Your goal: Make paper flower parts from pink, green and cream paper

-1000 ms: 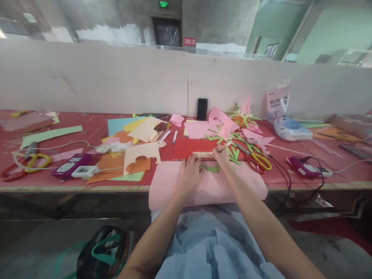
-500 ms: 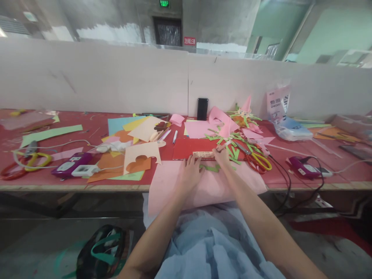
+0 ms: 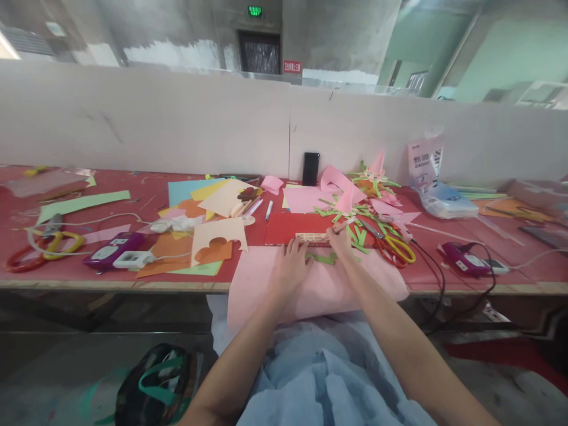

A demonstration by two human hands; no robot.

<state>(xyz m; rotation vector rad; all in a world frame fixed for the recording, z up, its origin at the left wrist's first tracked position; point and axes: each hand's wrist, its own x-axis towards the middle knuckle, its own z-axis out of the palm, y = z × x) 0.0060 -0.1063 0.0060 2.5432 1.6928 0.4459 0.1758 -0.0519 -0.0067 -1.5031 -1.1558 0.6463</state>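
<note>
My left hand (image 3: 290, 265) lies flat with fingers spread on a large pink sheet (image 3: 319, 284) that hangs over the table's front edge. Its fingertips touch a light ruler (image 3: 312, 238) lying across the top of the sheet, against a red sheet (image 3: 288, 226). My right hand (image 3: 339, 241) is closed in a pinch around a thin pencil-like stick (image 3: 347, 222), with its tip at the ruler's right end. A green paper scrap (image 3: 322, 258) lies on the pink sheet between my hands.
Scissors with red and yellow handles (image 3: 394, 245) lie right of my right hand among green paper strips (image 3: 355, 213). Coloured paper sheets (image 3: 213, 236), a purple glue gun (image 3: 113, 249) and more scissors (image 3: 44, 248) lie left. A black phone (image 3: 310, 168) leans on the back partition. Another glue gun (image 3: 464, 260) lies right.
Both hands stay at the ruler. The view has shifted slightly and the pink sheet's hanging edge has moved a little.
</note>
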